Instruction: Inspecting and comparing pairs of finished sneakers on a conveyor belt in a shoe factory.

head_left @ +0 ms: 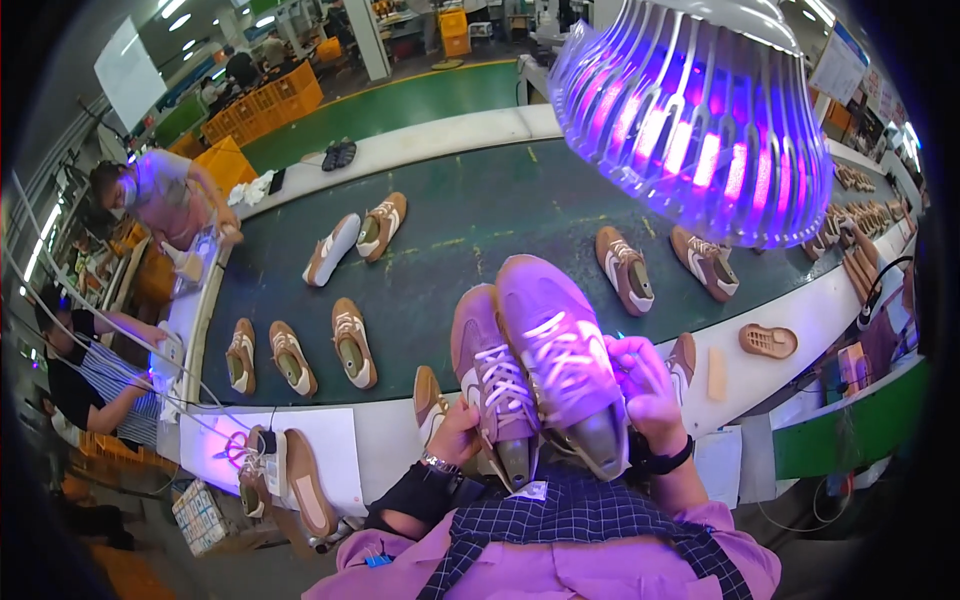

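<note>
Two brown sneakers with white laces are held side by side in front of my chest, toes pointing away from me, a dark green shoe last inside each. My left hand [455,432] grips the left sneaker [488,365] by its outer side near the heel. Along the outer side of the right sneaker [556,340], my right hand [645,392] has its fingers curled against the upper; a tiny light-blue spot shows at the fingertips, too small to name. Purple light from a ribbed clear lamp [690,130] falls on both shoes and my right hand.
A green conveyor belt [450,270] carries several similar sneakers [352,345]. On its near white ledge are another sneaker [428,405], a brown sole [768,341] and a tan strip [716,374]. Scissors [232,450] lie on white paper at left. Two co-workers [165,200] work at the far left.
</note>
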### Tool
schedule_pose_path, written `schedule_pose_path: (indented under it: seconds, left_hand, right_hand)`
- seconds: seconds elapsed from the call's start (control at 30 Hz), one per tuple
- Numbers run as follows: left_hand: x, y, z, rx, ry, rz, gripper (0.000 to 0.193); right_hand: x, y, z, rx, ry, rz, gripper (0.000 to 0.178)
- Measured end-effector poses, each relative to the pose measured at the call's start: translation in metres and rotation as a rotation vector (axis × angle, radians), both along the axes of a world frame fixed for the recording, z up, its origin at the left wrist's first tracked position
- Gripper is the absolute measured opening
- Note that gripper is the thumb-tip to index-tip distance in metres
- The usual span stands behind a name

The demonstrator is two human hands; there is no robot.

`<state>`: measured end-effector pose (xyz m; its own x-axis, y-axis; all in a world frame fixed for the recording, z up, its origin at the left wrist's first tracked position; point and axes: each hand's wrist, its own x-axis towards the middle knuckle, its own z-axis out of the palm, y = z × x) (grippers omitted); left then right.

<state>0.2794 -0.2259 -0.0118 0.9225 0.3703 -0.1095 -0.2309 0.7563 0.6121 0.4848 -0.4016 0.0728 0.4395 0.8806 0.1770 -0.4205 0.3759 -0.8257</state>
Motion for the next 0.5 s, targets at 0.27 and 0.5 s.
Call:
schedule_pose_path:
  seconds: [0.27, 0.5]
  left_hand:
    - [-0.007, 0.0, -0.013, -0.03, 0.026, 0.022, 0.084]
    - [0.006, 0.007, -0.008, -0.096, -0.027, 0.003, 0.064]
  right_hand:
    - [-0.029, 0.009, -0.044, -0.155, 0.453, 0.309, 0.077]
    - [-0.009, 0.01, -0.059, -0.122, 0.471, 0.271, 0.073]
